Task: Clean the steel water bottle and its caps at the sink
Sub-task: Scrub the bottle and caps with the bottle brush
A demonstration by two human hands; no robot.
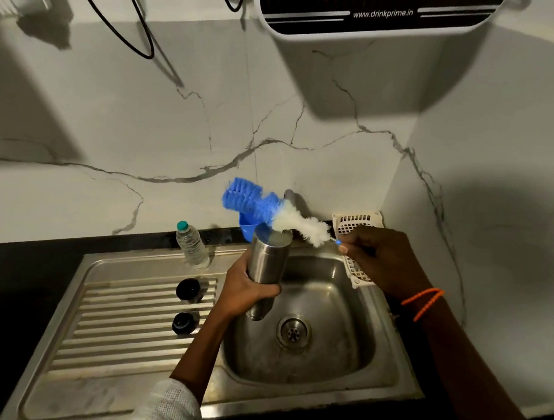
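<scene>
Left hand (244,291) around steel bottle (268,270); right hand (379,257) apparently pinching brush (269,209) handle.

I count one steel bottle (267,270) inside my left fingers, one bottle brush (268,210) pinched in my right fingers, and two black caps (188,290) (185,323) left of my left fingers. One plastic water bottle (191,244) stands beyond them.
</scene>
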